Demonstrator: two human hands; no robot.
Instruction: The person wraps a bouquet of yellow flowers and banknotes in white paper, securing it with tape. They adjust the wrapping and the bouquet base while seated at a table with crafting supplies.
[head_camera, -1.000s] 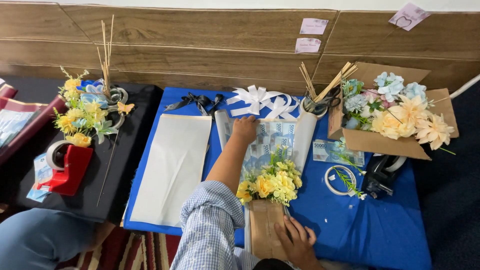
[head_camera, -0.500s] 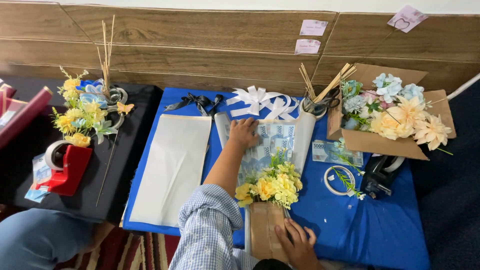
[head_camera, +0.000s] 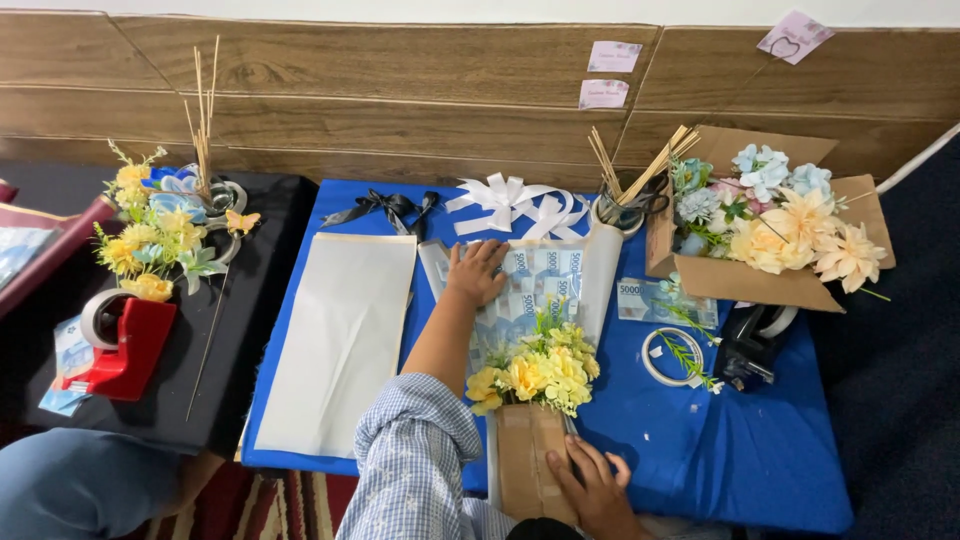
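Left hand (head_camera: 476, 272) now slightly lower and further left on fanned banknotes (head_camera: 535, 290), nearer yellow flower cluster (head_camera: 540, 368) than a second ago. Dark red box edge (head_camera: 62, 240) left of black table, raised half a second ago, lies lower again.

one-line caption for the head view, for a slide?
Left hand presses the banknote fan while right hand steadies the bouquet's brown paper stem on blue table.
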